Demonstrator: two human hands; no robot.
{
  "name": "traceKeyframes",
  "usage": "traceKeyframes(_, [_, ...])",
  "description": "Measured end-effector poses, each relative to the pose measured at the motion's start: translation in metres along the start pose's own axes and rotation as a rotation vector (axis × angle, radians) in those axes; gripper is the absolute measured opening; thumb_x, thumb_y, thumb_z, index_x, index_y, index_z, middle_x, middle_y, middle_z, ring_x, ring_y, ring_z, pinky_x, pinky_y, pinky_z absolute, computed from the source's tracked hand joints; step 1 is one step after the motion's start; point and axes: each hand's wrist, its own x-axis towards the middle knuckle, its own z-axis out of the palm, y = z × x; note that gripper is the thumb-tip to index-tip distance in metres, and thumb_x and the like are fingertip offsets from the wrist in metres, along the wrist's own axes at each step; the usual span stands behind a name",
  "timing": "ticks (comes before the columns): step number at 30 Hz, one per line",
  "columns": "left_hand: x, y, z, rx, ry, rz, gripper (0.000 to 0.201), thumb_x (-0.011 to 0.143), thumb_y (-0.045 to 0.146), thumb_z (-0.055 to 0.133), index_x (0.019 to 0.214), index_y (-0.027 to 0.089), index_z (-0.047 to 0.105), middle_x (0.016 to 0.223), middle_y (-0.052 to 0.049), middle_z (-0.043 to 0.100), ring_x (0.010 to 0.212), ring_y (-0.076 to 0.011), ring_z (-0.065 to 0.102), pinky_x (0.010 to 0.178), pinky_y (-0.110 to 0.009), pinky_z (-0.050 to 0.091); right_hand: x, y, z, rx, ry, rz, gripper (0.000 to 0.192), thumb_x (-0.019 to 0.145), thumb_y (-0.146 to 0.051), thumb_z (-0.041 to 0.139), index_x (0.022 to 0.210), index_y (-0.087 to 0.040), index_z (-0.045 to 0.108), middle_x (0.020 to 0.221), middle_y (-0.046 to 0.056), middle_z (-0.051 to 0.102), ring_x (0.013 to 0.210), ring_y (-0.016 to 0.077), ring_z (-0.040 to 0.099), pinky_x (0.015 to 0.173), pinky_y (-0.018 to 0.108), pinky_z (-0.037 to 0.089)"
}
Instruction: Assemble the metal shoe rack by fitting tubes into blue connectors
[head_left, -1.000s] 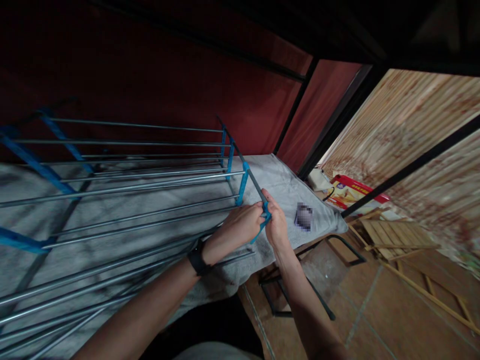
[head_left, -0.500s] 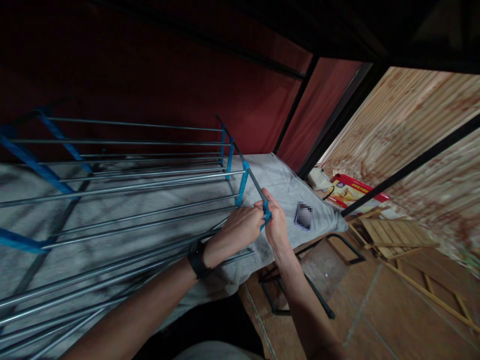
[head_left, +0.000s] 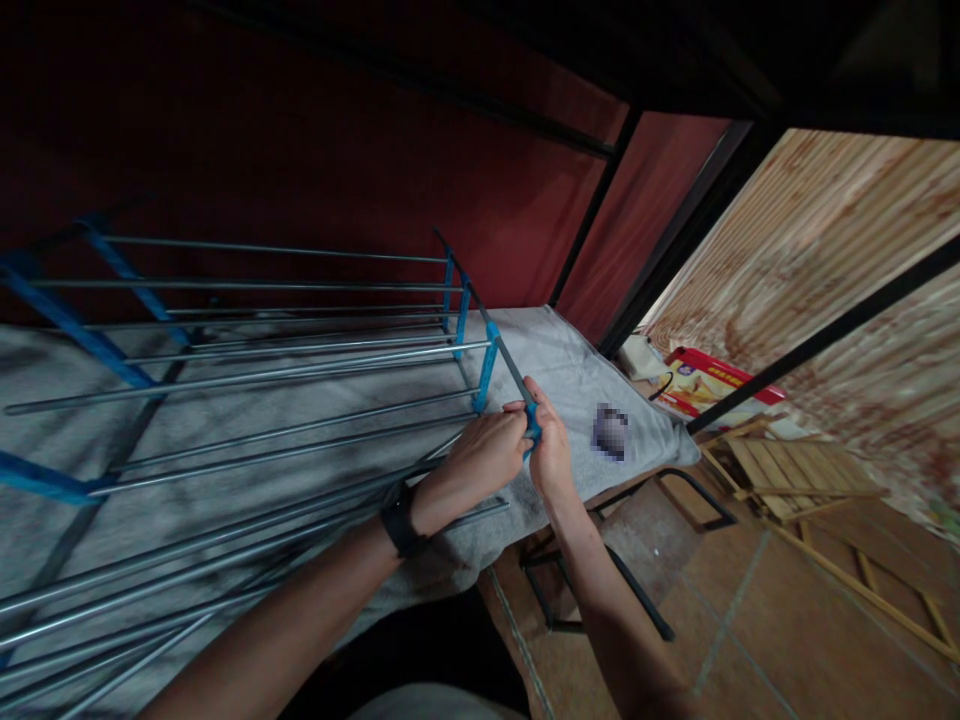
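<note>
A rack of metal tubes and blue plastic connectors (head_left: 487, 370) lies across the grey cloth, its right end near my hands. My left hand (head_left: 491, 445), with a black watch on the wrist, is closed on a blue plastic connector (head_left: 533, 425) at the end of a grey tube (head_left: 512, 366). My right hand (head_left: 551, 450) wraps round the same connector from the right, fingers along the tube. The fingers cover much of the connector. Several loose metal tubes (head_left: 225, 530) lie below my left forearm.
The grey cloth (head_left: 566, 350) covers the work surface. On it, to the right, sits a small blurred-out object (head_left: 611, 432). A stool (head_left: 645, 530), a folded wooden chair (head_left: 802, 475) and a red-yellow box (head_left: 712, 385) stand to the right. A dark red wall (head_left: 337, 180) rises behind.
Both hands stay on the connector, with only a slight shift of the fingers. The whole view has moved very slightly; the rack stays in place.
</note>
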Motion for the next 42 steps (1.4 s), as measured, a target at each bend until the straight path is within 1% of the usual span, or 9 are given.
traceKeyframes(9, [-0.01,0.018,-0.011,0.148,0.021,0.015,0.025,0.101,0.023,0.046,0.12,0.012,0.058,0.12,-0.016,0.066,0.11,-0.0277,0.066,0.094,-0.038,0.051,-0.005,-0.003,0.003,-0.01,-0.005,-0.038,0.053,0.092,-0.053,0.048,0.135,-0.025,0.062,0.121,0.003,0.071,0.118,0.0217,0.06,0.112,0.042,0.041])
traceKeyframes(13, [-0.057,0.035,-0.013,0.314,0.205,0.139,0.039,0.1,0.012,0.039,0.138,0.012,0.048,0.141,-0.019,0.054,0.135,-0.0301,0.05,0.113,-0.045,0.038,-0.004,-0.004,-0.003,0.075,0.021,-0.011,0.063,0.093,-0.064,0.043,0.141,-0.025,0.056,0.114,0.004,0.07,0.11,0.0201,0.063,0.106,0.041,0.044])
traceKeyframes(15, [-0.093,0.032,0.001,0.328,0.164,0.301,0.041,0.1,0.011,0.038,0.139,0.018,0.05,0.143,-0.013,0.056,0.137,-0.0254,0.048,0.119,-0.04,0.032,-0.004,0.0,-0.01,0.113,0.041,0.02,0.068,0.092,-0.069,0.041,0.143,-0.025,0.052,0.104,0.004,0.071,0.1,0.0203,0.066,0.1,0.042,0.048])
traceKeyframes(18, [-0.152,0.005,0.038,0.336,0.059,0.327,0.041,0.099,0.009,0.039,0.135,0.022,0.056,0.14,-0.008,0.062,0.133,-0.0213,0.054,0.119,-0.038,0.034,-0.013,0.015,-0.028,0.061,0.171,0.03,0.065,0.089,-0.069,0.047,0.134,-0.022,0.059,0.106,0.005,0.069,0.101,0.0201,0.066,0.098,0.039,0.047])
traceKeyframes(24, [-0.264,-0.079,0.086,0.405,0.19,-0.154,0.053,0.09,0.002,0.042,0.137,0.02,0.06,0.138,-0.011,0.063,0.128,-0.0242,0.057,0.111,-0.042,0.045,-0.096,0.069,-0.06,-0.331,0.359,0.021,0.048,0.09,-0.048,0.057,0.13,-0.021,0.058,0.118,0.008,0.063,0.107,0.0212,0.06,0.099,0.04,0.046])
traceKeyframes(26, [-0.293,-0.097,0.089,0.438,0.257,-0.202,0.052,0.089,0.002,0.042,0.135,0.018,0.062,0.135,-0.013,0.064,0.123,-0.0251,0.059,0.108,-0.042,0.047,-0.132,0.085,-0.06,-0.551,0.251,-0.119,0.04,0.094,-0.04,0.054,0.128,-0.019,0.058,0.121,0.011,0.06,0.111,0.0232,0.058,0.1,0.043,0.044])
traceKeyframes(29, [-0.32,-0.111,0.09,0.471,0.302,-0.236,0.054,0.087,-0.001,0.043,0.136,0.016,0.061,0.135,-0.014,0.063,0.125,-0.0262,0.056,0.108,-0.043,0.046,-0.165,0.102,-0.043,-0.848,-0.192,-0.378,0.033,0.098,-0.033,0.047,0.125,-0.018,0.059,0.123,0.014,0.06,0.117,0.0271,0.055,0.1,0.047,0.043])
traceKeyframes(34, [-0.324,-0.115,0.089,0.481,0.357,-0.298,0.054,0.09,0.001,0.045,0.14,0.015,0.056,0.14,-0.015,0.059,0.135,-0.0275,0.048,0.113,-0.044,0.042,-0.156,0.113,-0.007,-1.143,-0.548,-0.626,0.039,0.101,-0.025,0.043,0.138,-0.019,0.052,0.129,0.013,0.062,0.121,0.0279,0.053,0.106,0.05,0.035])
traceKeyframes(42, [-0.257,-0.099,0.083,0.441,0.261,-0.173,0.062,0.089,0.002,0.043,0.149,0.015,0.045,0.15,-0.01,0.053,0.142,-0.0235,0.044,0.12,-0.041,0.034,-0.124,0.104,0.0,-1.22,-0.576,-0.717,0.032,0.098,-0.014,0.044,0.123,-0.019,0.063,0.111,0.009,0.067,0.1,0.0249,0.055,0.096,0.044,0.04])
